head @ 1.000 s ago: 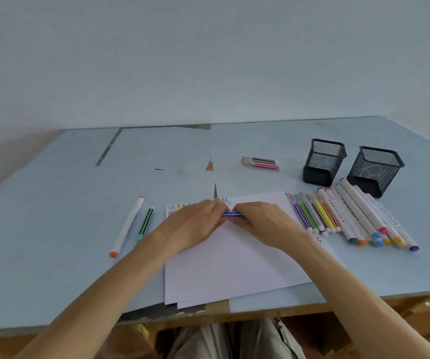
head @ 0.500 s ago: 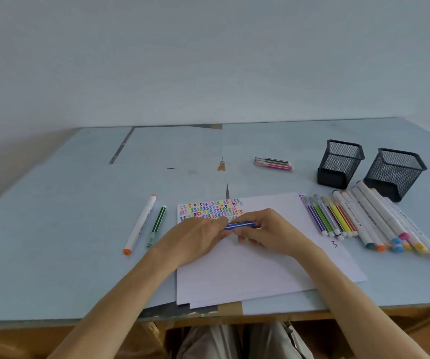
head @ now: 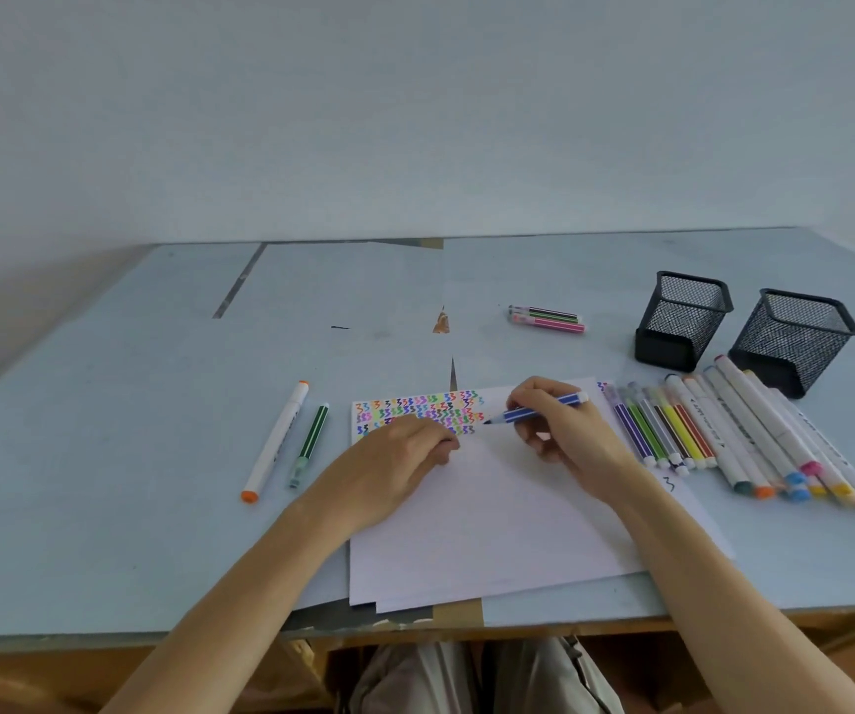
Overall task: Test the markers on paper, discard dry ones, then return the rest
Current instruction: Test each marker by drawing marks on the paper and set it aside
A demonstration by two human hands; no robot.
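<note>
Head view: right hand [head: 564, 440] is gripping a blue striped marker [head: 539, 408], tip meeting the white paper [head: 492, 512] beside coloured squiggles [head: 420, 412]; left hand [head: 394, 466] is lying curled on the sheet, possibly enclosing a cap; two mesh pen cups [head: 745, 327] are standing rightward.

Paper [head: 492, 517] lies mid-table, marker row [head: 724, 435] right, two holders [head: 680, 322] behind it, two markers [head: 286, 440] left.
</note>
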